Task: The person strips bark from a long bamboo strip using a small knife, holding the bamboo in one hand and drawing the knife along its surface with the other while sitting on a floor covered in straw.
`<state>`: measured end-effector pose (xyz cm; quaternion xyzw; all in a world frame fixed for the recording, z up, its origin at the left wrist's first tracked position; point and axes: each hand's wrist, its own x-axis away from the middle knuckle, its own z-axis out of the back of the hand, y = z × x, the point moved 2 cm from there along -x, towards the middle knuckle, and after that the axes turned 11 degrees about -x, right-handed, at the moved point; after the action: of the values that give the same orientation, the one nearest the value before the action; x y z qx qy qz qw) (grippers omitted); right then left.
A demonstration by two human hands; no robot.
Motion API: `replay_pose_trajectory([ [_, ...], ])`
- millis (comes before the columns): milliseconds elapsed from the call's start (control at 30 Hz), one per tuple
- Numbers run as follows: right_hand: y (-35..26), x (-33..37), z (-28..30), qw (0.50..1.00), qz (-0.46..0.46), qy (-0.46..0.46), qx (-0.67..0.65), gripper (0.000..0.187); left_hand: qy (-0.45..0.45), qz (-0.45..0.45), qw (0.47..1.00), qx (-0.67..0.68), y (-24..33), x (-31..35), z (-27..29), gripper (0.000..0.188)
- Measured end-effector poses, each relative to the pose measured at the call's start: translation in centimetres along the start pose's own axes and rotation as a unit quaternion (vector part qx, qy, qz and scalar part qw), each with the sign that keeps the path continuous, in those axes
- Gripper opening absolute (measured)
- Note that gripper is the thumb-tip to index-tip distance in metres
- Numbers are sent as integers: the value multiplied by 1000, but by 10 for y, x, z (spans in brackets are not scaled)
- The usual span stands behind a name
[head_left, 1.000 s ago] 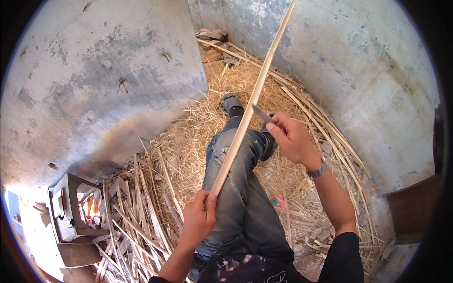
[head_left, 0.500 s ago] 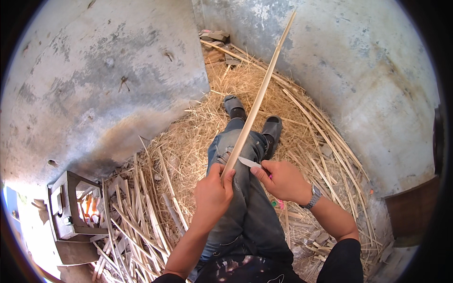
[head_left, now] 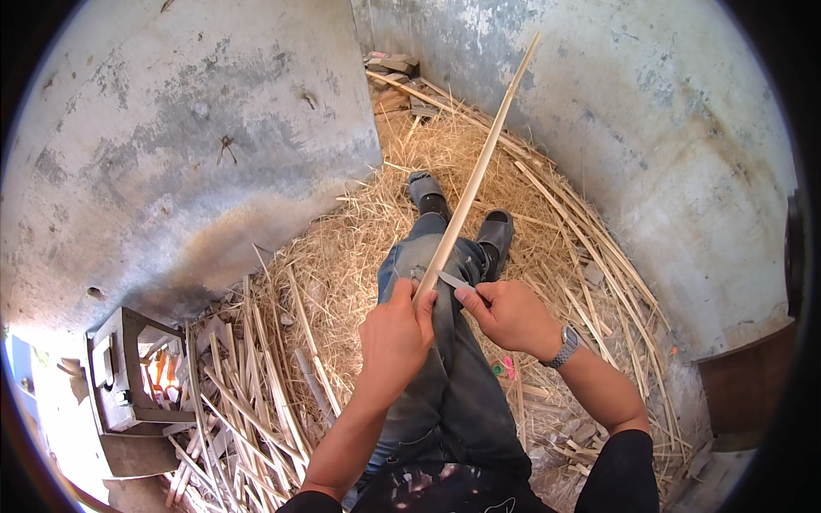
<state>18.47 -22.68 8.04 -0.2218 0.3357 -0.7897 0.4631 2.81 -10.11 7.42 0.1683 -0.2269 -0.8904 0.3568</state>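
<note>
A long pale strip of split bamboo or wood (head_left: 469, 192) slants up and away over my legs, its far end narrowing to a tip in front of the wall. Its near end is gripped between the thumb and fingers of my left hand (head_left: 400, 335). My right hand (head_left: 515, 318), with a grey watch (head_left: 565, 346) on the wrist, is closed round a small knife. The handle is mostly hidden in the fist. The knife's blade (head_left: 451, 280) points left, its tip at the strip's right edge just beyond my left thumb.
Straw-like shavings (head_left: 342, 231) cover the floor around my grey slippers (head_left: 494, 231). Loose strips (head_left: 256, 385) are heaped at the left beside a wooden stool-like frame (head_left: 128, 368). More long strips (head_left: 590, 231) lie along the right wall (head_left: 667, 171). Bricks (head_left: 393, 64) are stacked in the far corner.
My left hand has moved slightly right and, with the strip, a little nearer. The right hand has shifted right, and the knife blade has tilted and now meets the strip's edge.
</note>
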Motion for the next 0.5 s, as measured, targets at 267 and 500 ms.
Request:
replay_pose_trajectory([
  [267, 9, -13, 4, 998, 15, 45, 42, 64, 26, -4, 1000, -18, 0, 3, -4, 22],
  [500, 2, -4, 0, 995, 32, 4, 96, 63, 30, 4, 999, 15, -6, 8, -6, 21],
])
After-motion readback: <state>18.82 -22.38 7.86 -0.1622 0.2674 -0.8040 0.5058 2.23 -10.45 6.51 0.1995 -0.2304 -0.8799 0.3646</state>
